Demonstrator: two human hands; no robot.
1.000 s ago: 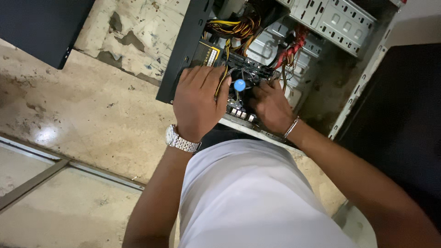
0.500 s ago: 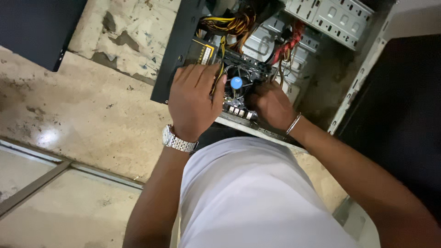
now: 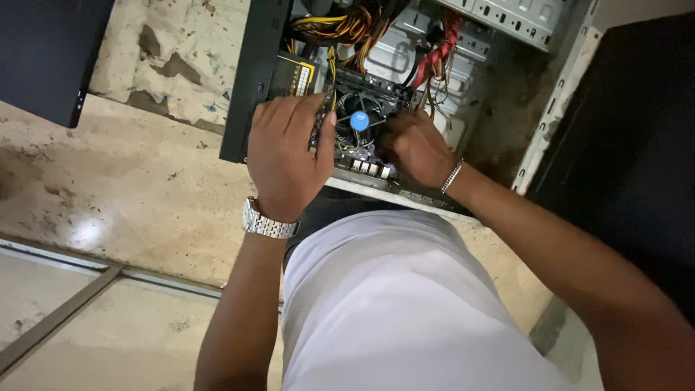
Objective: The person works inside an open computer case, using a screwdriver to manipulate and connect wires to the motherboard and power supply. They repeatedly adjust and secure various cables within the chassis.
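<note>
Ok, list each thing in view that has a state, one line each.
computer case: side open, insides exposed
cooler fan: mounted on the board, between the hands
cable bundle: loose, spilling over the board
left hand: palm down at the board's edge, fingers beside the fan
right hand: on the board, fingertips hidden
wristwatch: fastened on the left wrist

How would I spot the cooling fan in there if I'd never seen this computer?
Find the open computer case lying on the stone floor. Between the left hand and right hand sits a round black cooling fan. Its bright blue centre disc sets it apart from the surrounding cables.
</note>
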